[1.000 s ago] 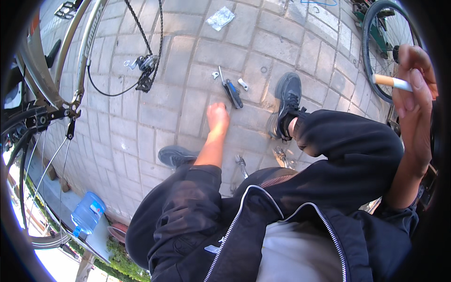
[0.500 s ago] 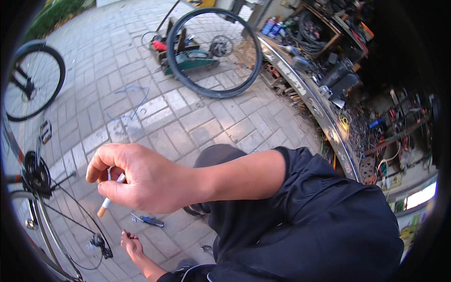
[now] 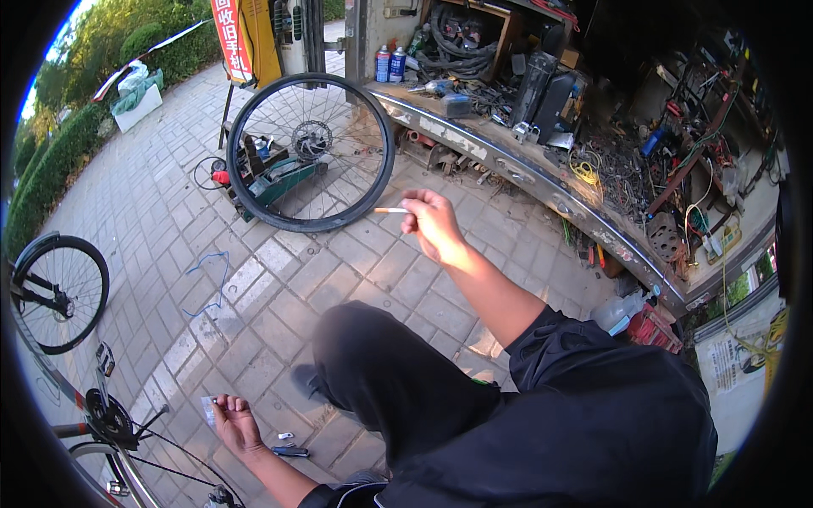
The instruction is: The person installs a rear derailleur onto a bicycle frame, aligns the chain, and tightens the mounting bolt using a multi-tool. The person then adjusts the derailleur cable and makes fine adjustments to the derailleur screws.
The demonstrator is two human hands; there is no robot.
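Observation:
My right hand is closed on a cigarette, its tan filter end pointing left, out over the paving in front of the truck-like sill. Low on the left, my left hand pinches a small clear plastic bag between thumb and fingers; what the bag contains is too small to make out. Close to that hand, a blue-handled tool and a small white piece lie on the bricks. The bicycle's crankset and chain are left of my left hand.
A detached wheel leans by a green machine ahead. To the right runs a worn metal sill, crowded behind with tools, cables and spray cans. Blue string lies on the paving. My bent knee stands between my hands.
The view has tilted up. My right hand has moved away from me and to the right, still holding the cigarette. The plastic bag now shows clearly at my left fingertips.

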